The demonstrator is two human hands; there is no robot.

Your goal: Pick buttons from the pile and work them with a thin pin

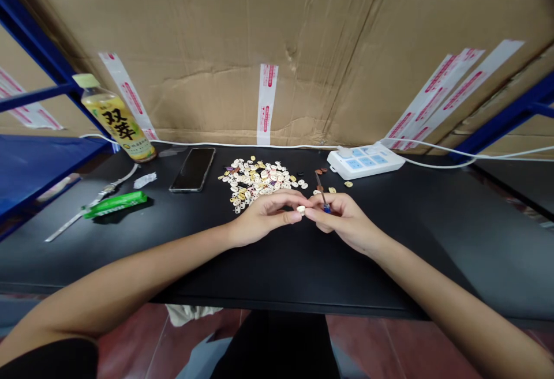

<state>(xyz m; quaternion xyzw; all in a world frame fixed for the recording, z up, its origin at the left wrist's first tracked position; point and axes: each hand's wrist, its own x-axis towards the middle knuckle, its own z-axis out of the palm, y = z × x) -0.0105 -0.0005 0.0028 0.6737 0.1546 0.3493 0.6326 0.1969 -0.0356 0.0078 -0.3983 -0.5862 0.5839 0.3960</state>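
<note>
Above the front middle of the black table, my left hand (270, 210) pinches a small cream-coloured piece (301, 210) between thumb and fingertips. My right hand (341, 217) meets it from the other side, its thumb and index finger closed at the same piece. A thin tool with a dark shaft and a blue part (326, 208) sticks up out of my right hand; its kind does not show clearly. Just beyond my left hand lies a spread pile of small two-holed pieces (264, 178), mostly cream, some yellow, brown, purple and black.
Several loose pieces (348, 184) lie beyond my right hand. A white power strip (366, 160) with a cable stands at the back right. To the left are a phone (193, 169), a drink bottle (116, 119), a green packet (116, 203) and a wristwatch (97, 199). Cardboard (208, 38) walls the back.
</note>
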